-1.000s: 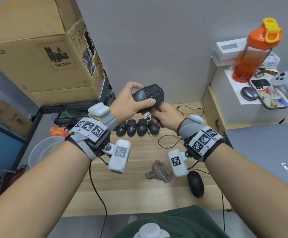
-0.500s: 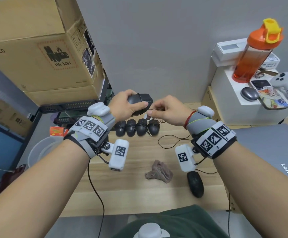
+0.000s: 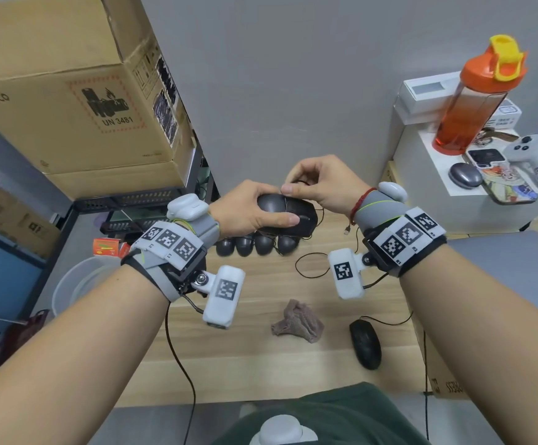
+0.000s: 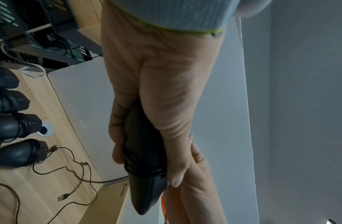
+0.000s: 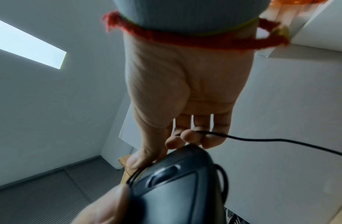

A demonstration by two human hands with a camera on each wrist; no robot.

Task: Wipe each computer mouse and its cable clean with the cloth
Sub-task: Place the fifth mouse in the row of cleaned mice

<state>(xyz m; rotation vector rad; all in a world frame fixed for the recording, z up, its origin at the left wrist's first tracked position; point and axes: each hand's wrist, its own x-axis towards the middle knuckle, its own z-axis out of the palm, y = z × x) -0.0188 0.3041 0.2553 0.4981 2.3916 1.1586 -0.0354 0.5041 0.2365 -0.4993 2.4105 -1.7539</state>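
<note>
My left hand (image 3: 272, 208) grips a black wired mouse (image 3: 288, 215) in the air above the desk, thumb along its near side. In the left wrist view the mouse (image 4: 145, 159) shows several turns of cable round its body. My right hand (image 3: 293, 185) pinches the thin black cable (image 5: 262, 139) just above the mouse (image 5: 178, 189); the cable's USB plug (image 3: 347, 231) dangles below my right wrist. A crumpled brownish cloth (image 3: 296, 321) lies on the desk, held by neither hand. Another black mouse (image 3: 365, 346) lies to its right, cable loose.
Several black mice (image 3: 254, 245) with cables wound round them stand in a row at the back of the wooden desk (image 3: 261, 364). Cardboard boxes (image 3: 68, 91) are stacked at the left. A laptop (image 3: 518, 252) and an orange bottle (image 3: 473, 97) are at the right.
My left hand lowered the mouse and turned it top up. My right hand came from under the mouse up over it, drawing the cable round it.
</note>
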